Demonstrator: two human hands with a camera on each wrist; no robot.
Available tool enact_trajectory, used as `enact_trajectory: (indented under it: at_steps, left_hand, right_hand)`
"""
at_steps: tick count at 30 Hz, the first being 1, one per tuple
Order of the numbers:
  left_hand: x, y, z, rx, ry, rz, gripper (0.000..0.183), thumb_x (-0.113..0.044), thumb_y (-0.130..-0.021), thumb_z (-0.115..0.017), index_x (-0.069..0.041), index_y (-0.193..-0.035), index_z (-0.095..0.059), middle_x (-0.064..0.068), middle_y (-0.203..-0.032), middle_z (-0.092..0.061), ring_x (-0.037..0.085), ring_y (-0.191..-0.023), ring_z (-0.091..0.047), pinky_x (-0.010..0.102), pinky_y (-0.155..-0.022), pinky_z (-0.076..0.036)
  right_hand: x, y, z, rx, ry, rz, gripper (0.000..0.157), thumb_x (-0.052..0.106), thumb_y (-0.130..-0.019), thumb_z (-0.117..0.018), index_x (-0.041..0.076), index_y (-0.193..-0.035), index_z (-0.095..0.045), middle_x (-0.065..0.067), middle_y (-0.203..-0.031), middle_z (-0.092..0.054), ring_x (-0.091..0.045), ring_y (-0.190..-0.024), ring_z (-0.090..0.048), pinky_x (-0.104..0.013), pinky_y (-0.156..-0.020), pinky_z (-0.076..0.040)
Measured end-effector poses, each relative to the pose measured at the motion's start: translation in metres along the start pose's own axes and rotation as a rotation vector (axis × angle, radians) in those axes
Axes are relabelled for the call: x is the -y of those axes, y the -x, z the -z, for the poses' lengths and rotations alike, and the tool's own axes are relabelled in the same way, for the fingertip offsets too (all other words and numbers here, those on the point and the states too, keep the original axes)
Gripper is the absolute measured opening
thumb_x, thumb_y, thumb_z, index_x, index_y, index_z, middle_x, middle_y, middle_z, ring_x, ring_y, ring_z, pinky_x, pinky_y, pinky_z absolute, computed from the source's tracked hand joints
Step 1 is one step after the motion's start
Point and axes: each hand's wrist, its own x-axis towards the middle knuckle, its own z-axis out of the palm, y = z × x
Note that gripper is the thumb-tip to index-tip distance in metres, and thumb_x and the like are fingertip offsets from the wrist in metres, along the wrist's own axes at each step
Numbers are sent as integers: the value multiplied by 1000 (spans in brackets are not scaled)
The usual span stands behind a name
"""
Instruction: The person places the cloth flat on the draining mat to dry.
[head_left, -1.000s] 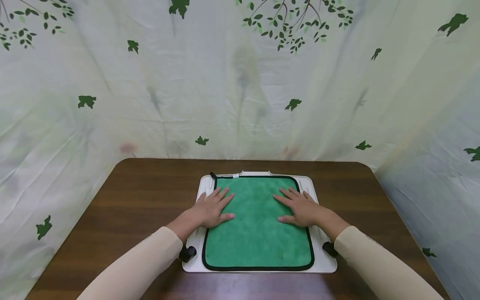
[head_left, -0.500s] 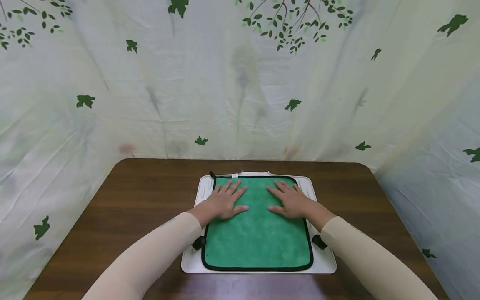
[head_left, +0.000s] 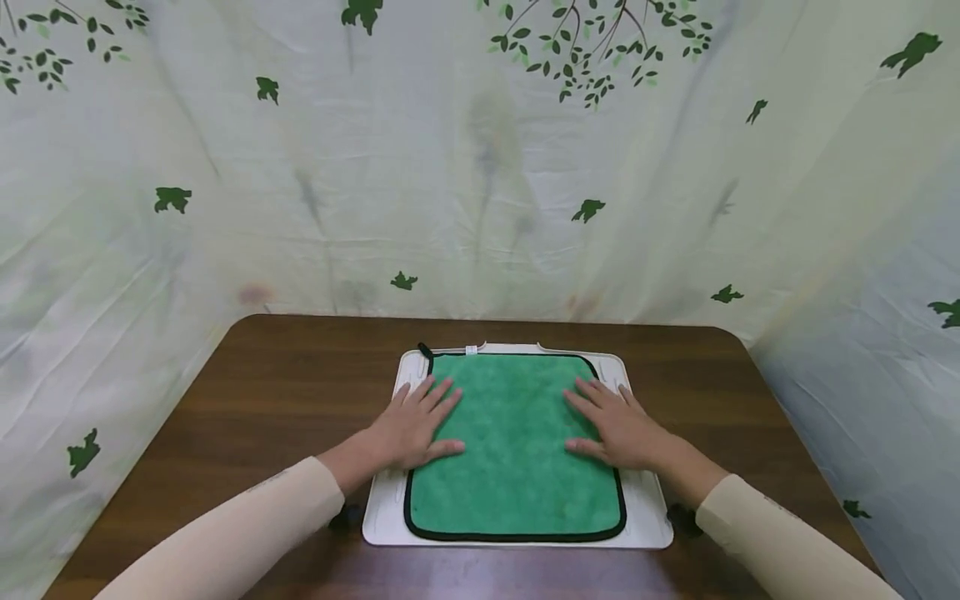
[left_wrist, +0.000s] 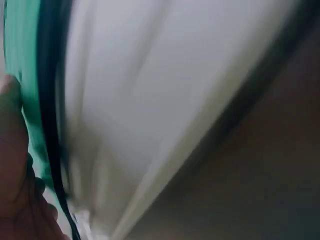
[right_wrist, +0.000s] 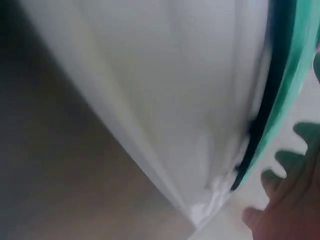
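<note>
A green cloth with a black border lies flat on a white board, covering most of it. My left hand is over the cloth's left edge, fingers straight and spread, thumb toward the middle. Mirroring it at the right edge is my right hand, also spread and holding nothing. In the left wrist view, the left hand shows beside the cloth's dark border. The right wrist view has the right fingers splayed by the cloth; contact there cannot be told. Both wrist views are blurred.
The board rests on a brown wooden table. Beyond its far edge hangs a pale curtain printed with leaves. A small black loop and a white tag sit at the cloth's far left corner.
Both hands slid inward over the cloth, toward each other, then came back outward and nearer to me, to its side edges. The cloth and board stay in place.
</note>
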Motion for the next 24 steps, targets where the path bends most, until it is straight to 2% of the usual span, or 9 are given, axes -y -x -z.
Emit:
enact_trajectory:
  at_steps: [2, 4, 7, 10, 14, 17, 20, 24]
  left_hand:
    - [-10, 18, -6, -19, 21, -54, 84, -68, -87, -35, -12, -148, -23, 11, -152, -17, 36, -137, -14, 60, -104, -14]
    - [-17, 36, -8, -19, 21, -61, 84, -68, -86, -36, -11, -147, -24, 10, -152, -17, 36, -137, -15, 60, -104, -14]
    - [-20, 60, -9, -40, -4, -32, 85, -69, -86, -36, -10, -147, -26, 9, -152, -19, 36, -137, -16, 60, -103, -15]
    - [-20, 77, -8, -62, -9, -22, 85, -68, -85, -39, -8, -145, -29, 8, -151, -22, 36, -136, -17, 59, -103, -15]
    - [-21, 86, -9, -105, 21, -47, 85, -66, -85, -43, -7, -144, -31, 10, -150, -24, 38, -135, -18, 60, -102, -17]
    - [-22, 89, -12, -104, 46, -46, 86, -67, -85, -43, -8, -145, -28, 9, -151, -22, 39, -136, -17, 61, -102, -17]
    - [-21, 93, -14, -84, 58, -28, 89, -70, -82, -43, -11, -147, -25, 6, -152, -19, 38, -137, -14, 61, -103, -14]
    - [-14, 96, -12, -61, 93, -14, 93, -72, -79, -45, -12, -147, -25, 4, -152, -19, 39, -137, -10, 61, -103, -11]
  right_hand:
    - [13, 15, -1, 48, -17, 56, 79, 63, -85, -48, 19, -147, -28, -11, -151, -22, -35, -137, -18, -67, -100, -11]
    - [20, 30, 0, 100, -17, 73, 79, 64, -84, -48, 21, -147, -27, -9, -151, -20, -34, -137, -17, -67, -100, -8]
    - [22, 49, 3, 133, 16, 35, 83, 67, -80, -50, 23, -147, -28, -7, -152, -21, -33, -137, -17, -67, -99, -4]
    - [21, 61, 5, 105, 30, -6, 86, 69, -76, -53, 23, -145, -32, -5, -151, -24, -33, -137, -18, -66, -100, -4]
    - [24, 68, -2, 32, -5, 16, 86, 68, -76, -54, 20, -145, -32, -6, -150, -25, -34, -137, -17, -67, -99, -7]
    - [27, 73, -9, -5, -30, 18, 87, 67, -77, -54, 20, -146, -31, -5, -151, -24, -34, -137, -17, -67, -98, -8]
    - [25, 80, -9, 14, -49, -25, 91, 69, -73, -56, 21, -146, -31, -4, -150, -25, -36, -137, -16, -67, -98, -7]
    - [19, 86, 4, 80, -101, -89, 92, 69, -71, -59, 21, -145, -33, -5, -148, -29, -37, -136, -15, -68, -98, -6]
